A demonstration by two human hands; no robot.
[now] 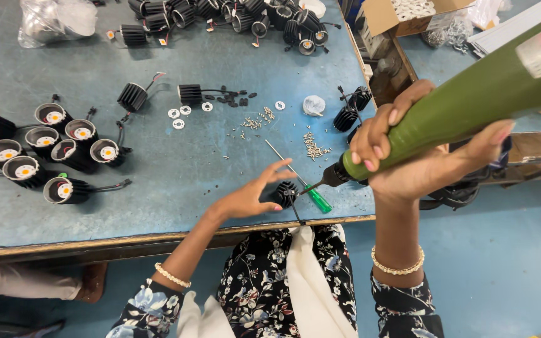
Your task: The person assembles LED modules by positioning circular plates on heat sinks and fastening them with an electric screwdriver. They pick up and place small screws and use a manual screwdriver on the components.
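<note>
My right hand grips a green electric screwdriver, held slanted with its bit pointing down-left at a small black finned heat-sink housing near the table's front edge. My left hand rests on the blue table with fingers spread, its fingertips touching and steadying that housing. A green-handled hand screwdriver lies on the table right beside the housing, partly under the bit.
Several black lamp housings stand grouped at the left. More housings are piled at the far edge. Loose screws, white rings and small black parts lie mid-table. A cardboard box sits at the back right.
</note>
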